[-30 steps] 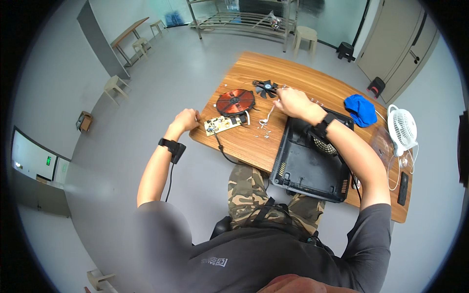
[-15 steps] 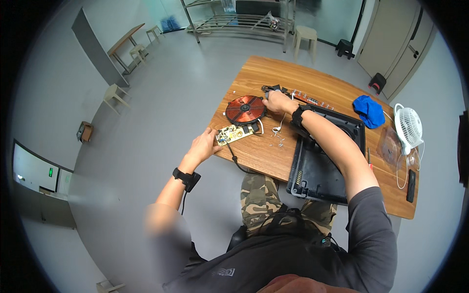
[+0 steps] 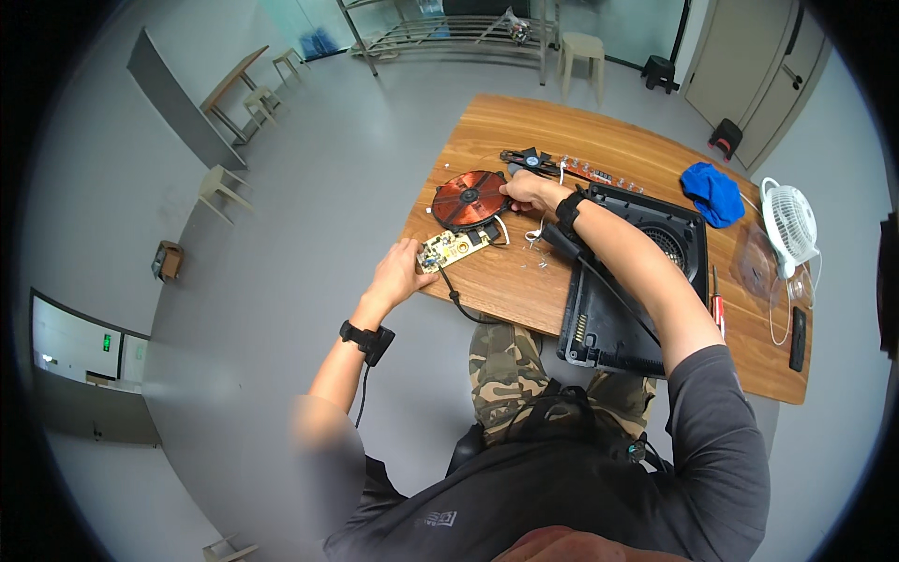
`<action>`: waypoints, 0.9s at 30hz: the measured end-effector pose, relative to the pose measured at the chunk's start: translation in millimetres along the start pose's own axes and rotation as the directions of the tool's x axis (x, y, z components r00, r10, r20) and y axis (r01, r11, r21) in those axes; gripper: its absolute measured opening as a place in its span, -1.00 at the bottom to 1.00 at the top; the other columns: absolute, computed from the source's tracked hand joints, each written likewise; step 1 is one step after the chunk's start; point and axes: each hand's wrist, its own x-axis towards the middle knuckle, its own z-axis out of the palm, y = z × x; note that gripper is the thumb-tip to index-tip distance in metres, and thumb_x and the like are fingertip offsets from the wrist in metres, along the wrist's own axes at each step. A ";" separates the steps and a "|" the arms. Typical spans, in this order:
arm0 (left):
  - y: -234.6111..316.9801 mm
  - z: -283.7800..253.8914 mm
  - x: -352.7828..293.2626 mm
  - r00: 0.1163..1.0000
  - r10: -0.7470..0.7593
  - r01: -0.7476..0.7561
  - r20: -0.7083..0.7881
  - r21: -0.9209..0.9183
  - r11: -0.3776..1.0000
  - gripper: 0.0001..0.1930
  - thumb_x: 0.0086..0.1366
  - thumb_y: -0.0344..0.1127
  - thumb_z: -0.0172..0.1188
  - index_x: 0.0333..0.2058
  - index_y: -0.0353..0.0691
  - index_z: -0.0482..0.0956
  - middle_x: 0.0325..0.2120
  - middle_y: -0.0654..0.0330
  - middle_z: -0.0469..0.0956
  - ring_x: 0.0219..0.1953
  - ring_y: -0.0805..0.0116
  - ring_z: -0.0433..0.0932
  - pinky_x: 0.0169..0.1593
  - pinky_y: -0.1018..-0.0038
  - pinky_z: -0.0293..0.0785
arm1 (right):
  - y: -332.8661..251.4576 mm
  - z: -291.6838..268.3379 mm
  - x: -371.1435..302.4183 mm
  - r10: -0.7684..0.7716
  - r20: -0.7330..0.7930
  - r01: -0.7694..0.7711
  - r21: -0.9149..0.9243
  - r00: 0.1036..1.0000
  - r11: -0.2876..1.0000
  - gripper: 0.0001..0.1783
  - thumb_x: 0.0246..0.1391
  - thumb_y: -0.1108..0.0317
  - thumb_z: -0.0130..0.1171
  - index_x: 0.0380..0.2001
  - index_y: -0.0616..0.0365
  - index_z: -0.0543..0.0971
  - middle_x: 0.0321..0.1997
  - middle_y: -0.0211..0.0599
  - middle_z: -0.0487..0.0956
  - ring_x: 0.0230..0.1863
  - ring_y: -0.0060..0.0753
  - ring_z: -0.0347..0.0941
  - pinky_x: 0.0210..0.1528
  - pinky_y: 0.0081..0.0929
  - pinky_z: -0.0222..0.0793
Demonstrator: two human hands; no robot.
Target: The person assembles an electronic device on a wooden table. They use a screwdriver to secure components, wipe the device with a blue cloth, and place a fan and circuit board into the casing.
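A yellowish circuit board (image 3: 453, 247) with small components lies at the table's near left corner. My left hand (image 3: 399, 272) grips its left end, fingers on top. Just beyond the board is a round copper coil (image 3: 456, 199) with dark spokes. At the coil's right rim my right hand (image 3: 530, 191) is closed, thumb and fingertips on the edge. A small black fan (image 3: 531, 161) sits behind that hand, beside a narrow red board strip (image 3: 588, 172). Under my right forearm lies an opened black housing (image 3: 609, 316), partly hidden by the arm.
Tiny screws (image 3: 539, 264) lie scattered left of the housing, near a white cable (image 3: 534, 235). On the right are a red-handled screwdriver (image 3: 717, 305), a blue cloth (image 3: 712, 195), a white desk fan (image 3: 788, 225) and a black bar-shaped object (image 3: 798, 339). A dark cord (image 3: 455, 298) runs over the near table edge.
My right hand has drawn slightly nearer, baring more of the small black fan behind it. My left hand keeps its hold on the board. The whole view has shifted a little.
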 end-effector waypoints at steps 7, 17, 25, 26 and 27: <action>5.2 -4.9 0.8 0.998 -0.039 0.042 0.043 -0.062 0.997 -0.50 -0.01 -0.19 0.54 -0.17 -0.32 0.54 -0.20 -0.01 0.58 -0.09 -0.01 0.58 -0.02 0.17 0.54 | 7.6 1.7 -12.7 0.107 0.065 -0.125 0.429 0.992 0.894 -0.71 0.42 0.31 -0.08 0.03 0.30 0.43 -0.40 -0.15 0.58 -0.64 -0.45 0.51 -0.65 -0.53 0.55; 19.0 0.0 -11.9 1.000 -0.012 0.012 -0.004 -0.098 0.995 -0.51 -0.05 -0.20 0.54 -0.21 -0.37 0.58 -0.33 -0.04 0.64 -0.24 0.04 0.64 -0.10 0.24 0.57 | 15.0 -4.1 -55.8 0.062 0.065 -0.087 0.532 0.996 0.842 -0.87 0.45 0.33 -0.13 -0.16 0.08 0.40 -0.50 -0.26 0.57 -0.69 -0.53 0.48 -0.70 -0.64 0.43; 52.4 -11.2 -20.1 1.000 0.016 -0.018 -0.008 -0.160 0.987 -0.48 -0.02 -0.20 0.52 -0.13 -0.38 0.58 -0.32 -0.09 0.68 -0.31 0.04 0.68 -0.15 0.25 0.59 | 33.7 -15.8 -98.8 0.027 -0.112 0.043 0.582 0.993 0.812 -0.83 0.39 0.33 -0.06 -0.22 0.14 0.49 -0.44 -0.36 0.55 -0.64 -0.57 0.43 -0.64 -0.63 0.44; 67.2 -22.9 -21.0 0.999 -0.028 0.034 0.038 -0.158 0.987 -0.47 -0.02 -0.20 0.53 -0.13 -0.37 0.57 -0.30 -0.07 0.68 -0.30 0.04 0.67 -0.13 0.25 0.59 | 35.8 -22.3 -105.9 0.026 -0.116 0.048 0.592 0.993 0.805 -0.82 0.40 0.33 -0.06 -0.23 0.14 0.51 -0.43 -0.39 0.53 -0.61 -0.57 0.44 -0.62 -0.63 0.45; 76.7 -27.8 -21.5 0.994 -0.072 0.085 0.085 -0.153 0.985 -0.47 -0.03 -0.20 0.54 -0.13 -0.36 0.56 -0.27 -0.05 0.69 -0.30 0.03 0.67 -0.11 0.25 0.59 | 38.9 -27.5 -113.7 0.051 -0.135 0.040 0.598 0.990 0.800 -0.82 0.40 0.33 -0.07 -0.20 0.14 0.50 -0.44 -0.39 0.52 -0.63 -0.58 0.43 -0.62 -0.63 0.46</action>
